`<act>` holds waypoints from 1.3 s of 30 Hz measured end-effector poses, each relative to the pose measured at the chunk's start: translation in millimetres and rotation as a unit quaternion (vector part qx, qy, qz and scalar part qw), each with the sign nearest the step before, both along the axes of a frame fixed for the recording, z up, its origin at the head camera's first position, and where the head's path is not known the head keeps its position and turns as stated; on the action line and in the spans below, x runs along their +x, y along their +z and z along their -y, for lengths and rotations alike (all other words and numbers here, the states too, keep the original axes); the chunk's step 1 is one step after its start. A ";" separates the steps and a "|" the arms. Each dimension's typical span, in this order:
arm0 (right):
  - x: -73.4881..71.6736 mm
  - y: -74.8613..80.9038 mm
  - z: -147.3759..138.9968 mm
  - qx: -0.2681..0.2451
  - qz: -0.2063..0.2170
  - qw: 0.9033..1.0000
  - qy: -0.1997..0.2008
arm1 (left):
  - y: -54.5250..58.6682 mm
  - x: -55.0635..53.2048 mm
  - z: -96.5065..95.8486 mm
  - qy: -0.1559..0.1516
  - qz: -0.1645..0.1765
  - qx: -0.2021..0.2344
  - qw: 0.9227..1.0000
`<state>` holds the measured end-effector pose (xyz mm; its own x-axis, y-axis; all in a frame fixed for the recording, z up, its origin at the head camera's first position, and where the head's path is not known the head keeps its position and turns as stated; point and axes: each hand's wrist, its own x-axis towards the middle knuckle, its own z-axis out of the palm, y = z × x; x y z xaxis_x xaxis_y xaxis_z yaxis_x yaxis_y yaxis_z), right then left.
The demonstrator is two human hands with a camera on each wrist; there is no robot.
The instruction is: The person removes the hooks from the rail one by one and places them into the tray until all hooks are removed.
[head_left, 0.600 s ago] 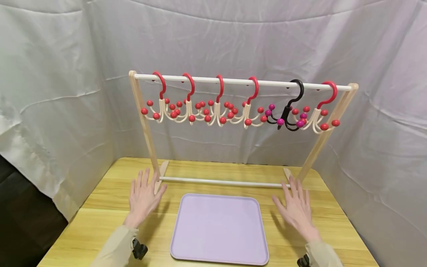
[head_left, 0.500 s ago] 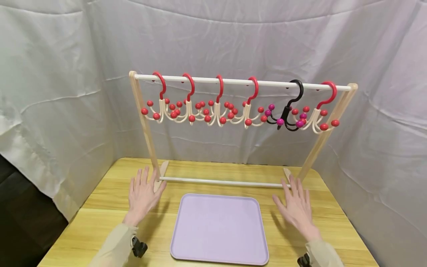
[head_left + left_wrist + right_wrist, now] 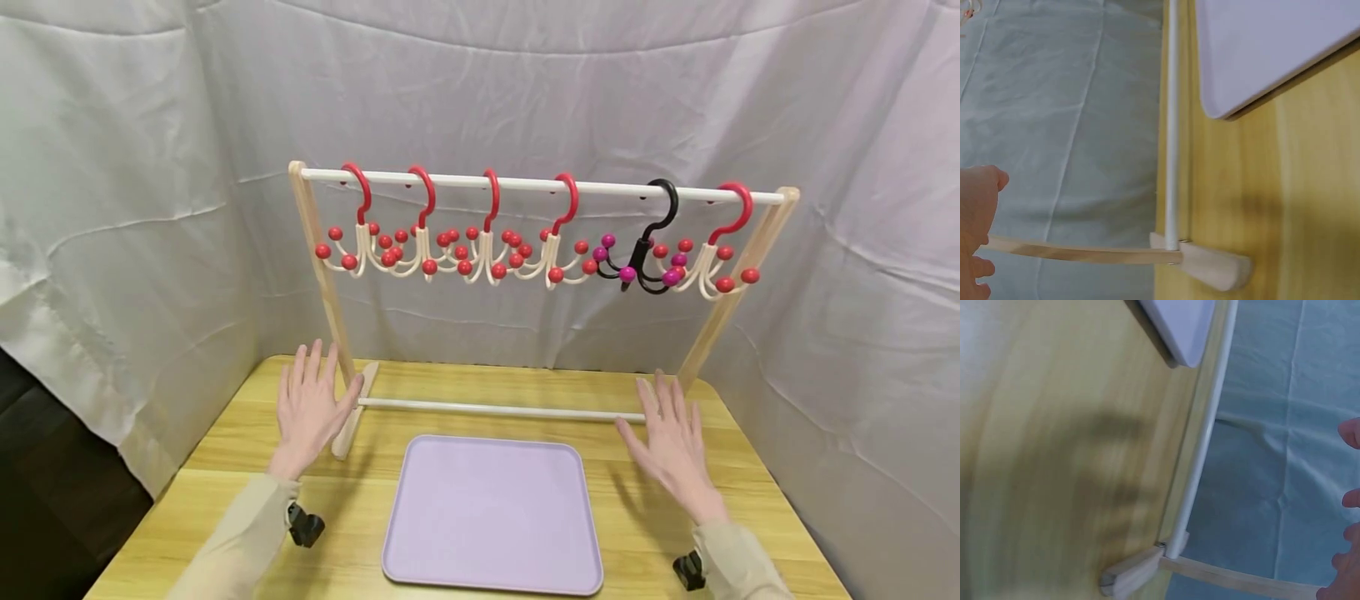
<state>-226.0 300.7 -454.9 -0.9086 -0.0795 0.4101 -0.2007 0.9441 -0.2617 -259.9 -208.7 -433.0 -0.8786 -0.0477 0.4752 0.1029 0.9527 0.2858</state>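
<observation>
The left hand and right hand are both released, fingers extended and spread, raised near the lower ends of a pale wooden rack with white rails. Between and nearer the person, a lavender rectangular tray with rounded corners lies flat on the yellowish wood-grain tabletop. From the rack's upper rail hang five cream multi-armed hangers with red hooks and red ball tips; a black multi-armed hanger with magenta ball tips hangs second from right. Behind hangs a grey fabric curtain.
</observation>
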 end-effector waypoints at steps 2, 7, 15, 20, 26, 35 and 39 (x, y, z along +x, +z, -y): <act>-1.8 4.9 0.6 0.003 -0.010 1.000 0.000 | 5.8 -2.9 1.9 0.001 -0.009 -0.002 1.000; -6.2 15.9 0.9 0.005 -0.018 1.000 0.002 | 20.3 -10.2 4.9 0.006 -0.022 0.005 1.000; -12.9 34.7 0.9 0.008 -0.035 0.999 0.000 | 41.2 -22.7 6.5 0.008 -0.026 0.098 0.995; -17.4 45.3 2.5 -0.003 -0.067 0.998 -0.001 | 51.4 -33.7 5.2 0.017 -0.042 0.169 0.985; -20.0 58.1 7.0 -0.023 -0.118 0.993 0.004 | 62.9 -44.2 1.7 0.026 -0.072 0.254 0.964; -22.3 73.2 14.5 -0.067 -0.177 0.982 0.009 | 72.2 -62.4 -6.9 0.009 -0.151 0.337 0.929; -22.9 81.6 19.5 -0.093 -0.190 0.977 0.005 | 76.0 -67.0 -9.6 0.011 -0.170 0.358 0.918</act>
